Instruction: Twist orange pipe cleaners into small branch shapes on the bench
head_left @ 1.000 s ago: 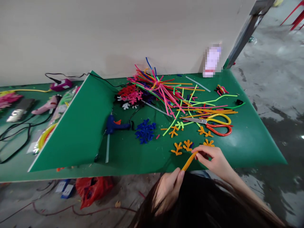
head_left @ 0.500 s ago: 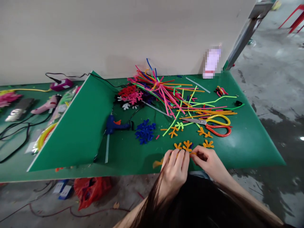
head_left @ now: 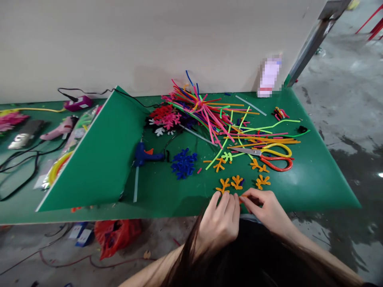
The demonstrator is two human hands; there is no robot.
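My left hand [head_left: 220, 221] and my right hand [head_left: 265, 209] meet at the near edge of the green table [head_left: 314, 179]. Both pinch an orange pipe cleaner [head_left: 243, 196]; only a short bit shows between the fingertips. Just beyond my fingers lie small orange branched pipe-cleaner shapes [head_left: 237, 182]. My dark hair hides the wrists and the table edge below.
A heap of coloured pipe cleaners [head_left: 215, 115] fills the back middle. Yellow-and-red scissors [head_left: 269, 156] lie to the right, a blue glue gun [head_left: 143, 155] and blue shapes [head_left: 183, 163] to the left. A tilted green board [head_left: 98, 159] stands at left, with cables and tools beyond it.
A second ago my hands were apart with a long orange pipe cleaner stretched between them. My left hand came up onto the table beside the right, and most of the pipe cleaner is now hidden.
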